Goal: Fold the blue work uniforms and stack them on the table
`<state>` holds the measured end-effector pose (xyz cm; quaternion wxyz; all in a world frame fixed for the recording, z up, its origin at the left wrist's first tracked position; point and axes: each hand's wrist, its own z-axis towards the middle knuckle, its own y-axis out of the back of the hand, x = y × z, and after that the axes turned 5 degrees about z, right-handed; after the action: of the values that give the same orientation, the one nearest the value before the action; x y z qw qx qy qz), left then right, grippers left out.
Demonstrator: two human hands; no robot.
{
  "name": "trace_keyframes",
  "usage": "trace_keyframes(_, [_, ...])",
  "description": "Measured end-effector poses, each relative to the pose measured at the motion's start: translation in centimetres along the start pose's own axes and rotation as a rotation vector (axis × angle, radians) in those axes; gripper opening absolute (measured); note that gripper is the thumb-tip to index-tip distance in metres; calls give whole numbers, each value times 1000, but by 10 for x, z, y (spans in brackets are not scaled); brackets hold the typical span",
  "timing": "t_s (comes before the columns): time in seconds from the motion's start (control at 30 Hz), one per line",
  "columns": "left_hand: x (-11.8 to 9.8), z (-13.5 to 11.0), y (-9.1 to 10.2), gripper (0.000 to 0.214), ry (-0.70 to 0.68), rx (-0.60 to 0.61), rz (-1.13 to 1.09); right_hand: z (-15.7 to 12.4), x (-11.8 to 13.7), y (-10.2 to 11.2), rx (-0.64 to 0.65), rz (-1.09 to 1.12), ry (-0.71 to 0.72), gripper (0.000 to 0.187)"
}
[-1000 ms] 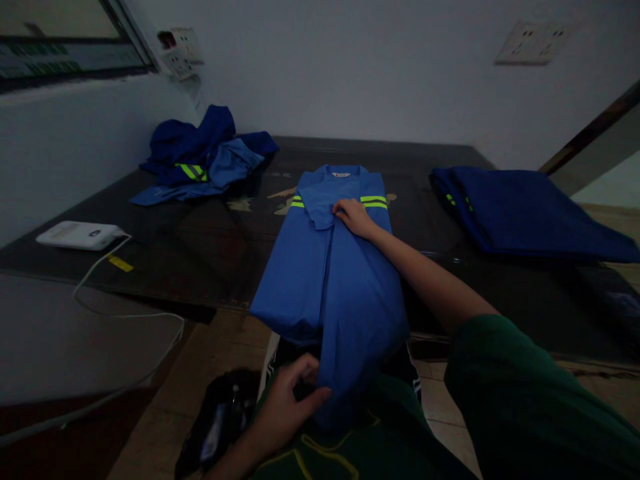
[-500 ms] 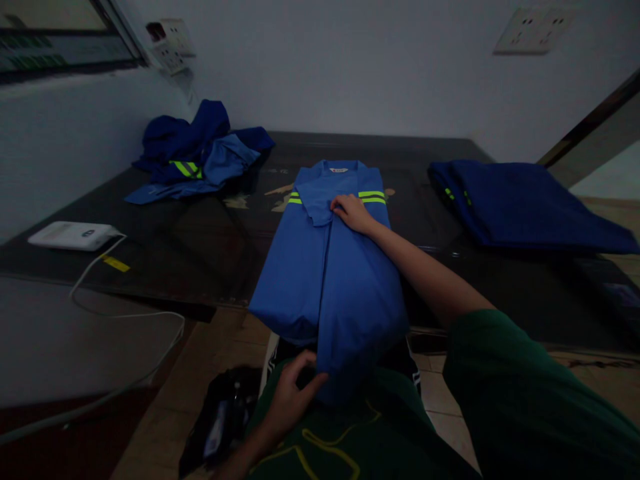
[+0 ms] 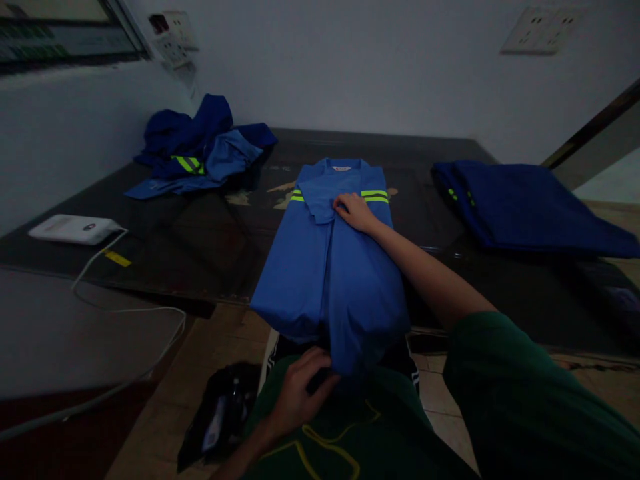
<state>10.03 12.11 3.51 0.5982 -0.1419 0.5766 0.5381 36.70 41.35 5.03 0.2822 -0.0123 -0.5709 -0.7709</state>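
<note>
A light blue work shirt (image 3: 300, 267) with yellow-green and dark stripes lies face down or folded lengthwise on the table, its collar and label towards the wall. One sleeve (image 3: 317, 197) is laid across its upper part. The lower end hangs over the table's front edge above my lap. My left hand (image 3: 306, 387) pinches the cloth at the bottom, thumb and fingertips meeting at the hem. Higher up, my right hand (image 3: 354, 212) presses on the shirt beside the sleeve end, its fingers curled onto the cloth.
A crumpled heap of blue clothes (image 3: 195, 157) lies at the back left. Folded dark blue clothing (image 3: 540, 207) sits on the right. A white device (image 3: 73, 229) with a cable (image 3: 125, 310) is at the left edge of the dark table (image 3: 200, 267). A black bag (image 3: 220, 413) stands on the floor.
My left hand has moved a little to the right and up, carrying the shirt's lower edge with it. My right hand stays in place on the upper shirt.
</note>
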Motion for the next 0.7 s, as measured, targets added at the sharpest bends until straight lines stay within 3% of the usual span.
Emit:
trace_keyframes(0.1, [-16,3,5,6,-2,32,-111,1,-1,0,9,6,6,22])
trace_keyframes(0.17, [-15,2,5,5,27,29,-136,1,-1,0,11,10,5,22])
trace_keyframes(0.3, [8,-8,1,7,69,14,-88,1,0,1,13,5,3,22])
trace_keyframes(0.47, [35,-16,-7,9,217,-25,-7,0,1,1,0,0,-7,22])
trace_keyframes(0.7, [39,-10,-16,10,192,-87,138,1,4,0,2,-25,-29,23])
